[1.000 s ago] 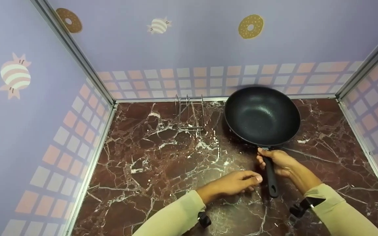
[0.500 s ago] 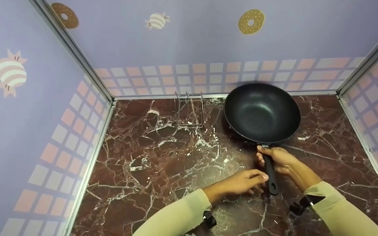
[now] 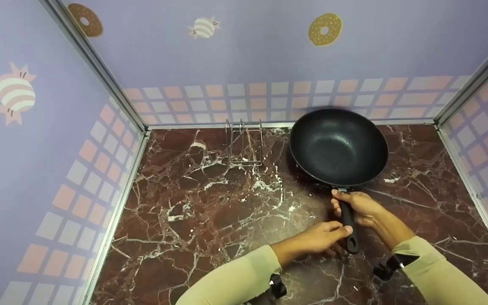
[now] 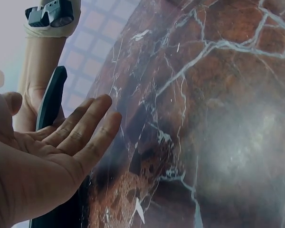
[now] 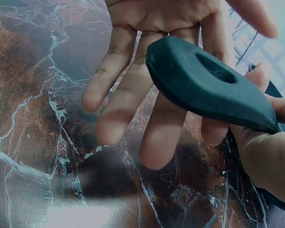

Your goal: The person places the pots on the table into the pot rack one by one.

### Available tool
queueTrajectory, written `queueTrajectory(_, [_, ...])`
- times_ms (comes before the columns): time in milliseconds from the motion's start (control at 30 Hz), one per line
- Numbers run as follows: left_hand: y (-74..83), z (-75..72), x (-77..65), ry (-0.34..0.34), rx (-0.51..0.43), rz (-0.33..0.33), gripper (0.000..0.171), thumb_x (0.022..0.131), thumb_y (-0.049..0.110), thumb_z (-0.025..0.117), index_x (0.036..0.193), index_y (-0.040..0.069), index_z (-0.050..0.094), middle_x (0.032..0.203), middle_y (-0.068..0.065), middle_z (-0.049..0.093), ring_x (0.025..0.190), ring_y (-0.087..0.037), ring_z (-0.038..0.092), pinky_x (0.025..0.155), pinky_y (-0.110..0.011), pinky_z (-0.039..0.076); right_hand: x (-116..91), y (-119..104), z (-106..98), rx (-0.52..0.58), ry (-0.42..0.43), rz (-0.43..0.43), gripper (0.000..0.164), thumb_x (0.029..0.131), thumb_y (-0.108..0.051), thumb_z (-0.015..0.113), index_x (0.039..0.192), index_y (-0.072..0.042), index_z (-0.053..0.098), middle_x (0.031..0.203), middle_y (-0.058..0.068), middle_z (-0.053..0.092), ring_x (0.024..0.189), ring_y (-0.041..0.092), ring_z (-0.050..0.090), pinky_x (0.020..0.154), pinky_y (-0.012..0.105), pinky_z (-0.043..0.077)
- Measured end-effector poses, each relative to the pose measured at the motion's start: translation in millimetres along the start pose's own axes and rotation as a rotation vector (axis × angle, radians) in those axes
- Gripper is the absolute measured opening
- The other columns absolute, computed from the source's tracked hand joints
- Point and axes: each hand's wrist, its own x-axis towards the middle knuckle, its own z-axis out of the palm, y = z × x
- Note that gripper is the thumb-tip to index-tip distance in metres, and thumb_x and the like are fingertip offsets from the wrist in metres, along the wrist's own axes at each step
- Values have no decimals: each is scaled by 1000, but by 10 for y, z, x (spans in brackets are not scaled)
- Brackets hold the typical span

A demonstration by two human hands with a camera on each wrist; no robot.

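Note:
A black wok-shaped frying pan [image 3: 339, 146] with a long black handle [image 3: 350, 239] is at the back right of the marbled surface, its inside facing up. My right hand [image 3: 364, 209] grips the handle close to the pan, thumb on top. Beside the handle's free end is my left hand [image 3: 322, 238]. In the right wrist view, the left hand [image 5: 156, 95] has its fingers spread and straight under the handle's end [image 5: 194, 80]. Whether it touches the handle cannot be told. The left wrist view shows the left palm [image 4: 42, 166] turned up near the handle [image 4: 52, 97].
A small wire rack [image 3: 246, 162] stands by the back wall, left of the pan. Purple panels with pink and white squares enclose the dark red marbled surface [image 3: 210, 203] at the back and sides. White specks lie on the surface.
My left hand has moved right, closer to the handle's end. The right hand keeps its grip, and the pan stays in place. The head view has tilted slightly.

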Motion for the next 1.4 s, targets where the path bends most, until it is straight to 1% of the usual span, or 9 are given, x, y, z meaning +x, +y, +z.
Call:
queueTrajectory(167, [-22,113,47,38,-81,-25,29,115,41,58,107,15,70,109,-31,81,108,-53,79,84,-53,71,-19,23,-21,-17,7,14,33,118,-20,55,90,-8,69,78,0,72,67,10,67,66,19,59])
queueTrajectory(267, [-43,165,80,55,-155,-38,28,114,37,60,110,11,71,106,-29,81,110,-57,77,85,-56,70,-17,42,-20,-17,12,15,32,118,-20,55,92,-8,69,79,1,73,68,10,68,66,19,60])
queueTrajectory(433, [-76,217,104,91,-179,-38,36,113,37,61,120,3,72,100,-27,82,108,-60,75,81,-56,70,-9,69,-1,-13,6,15,30,119,-20,52,98,-6,68,81,1,74,70,10,70,67,19,61])
queueTrajectory(567, [-84,238,131,60,-221,-41,38,114,37,59,123,2,69,108,-28,82,109,-57,76,82,-55,70,-7,70,5,-13,3,22,30,119,-20,52,98,-6,68,81,1,75,70,10,70,67,19,62])
queueTrajectory(733, [-88,245,177,11,-268,-40,32,115,35,57,125,6,66,114,-30,81,113,-55,76,83,-53,71,-19,60,-5,-40,6,38,33,118,-23,55,92,-9,68,78,-1,74,67,9,68,66,19,60])
queueTrajectory(933, [-84,265,242,0,-455,-51,35,114,27,60,135,-1,64,120,-38,76,122,-61,68,88,-53,70,-21,54,-24,-60,-6,42,33,118,-23,55,89,-11,66,77,-4,70,65,6,62,64,19,57])
queueTrajectory(1100, [-45,285,279,11,-570,-71,24,114,23,60,123,1,64,121,-38,76,125,-59,69,92,-53,69,-7,41,-40,-52,-14,30,34,118,-22,55,87,-12,65,75,-6,68,63,5,61,61,18,56])
queueTrajectory(1200, [-17,288,293,18,-594,-73,21,114,23,60,116,3,63,121,-37,76,126,-59,68,95,-54,68,7,32,-53,-48,-15,20,34,118,-22,55,86,-13,64,75,-6,67,62,5,60,60,17,55])
queueTrajectory(1400, [2,309,318,29,-623,-76,22,114,24,61,114,2,64,122,-37,76,127,-59,67,99,-57,66,31,55,-72,-66,-3,6,37,116,-23,59,81,-15,65,71,-8,66,59,3,59,58,18,56])
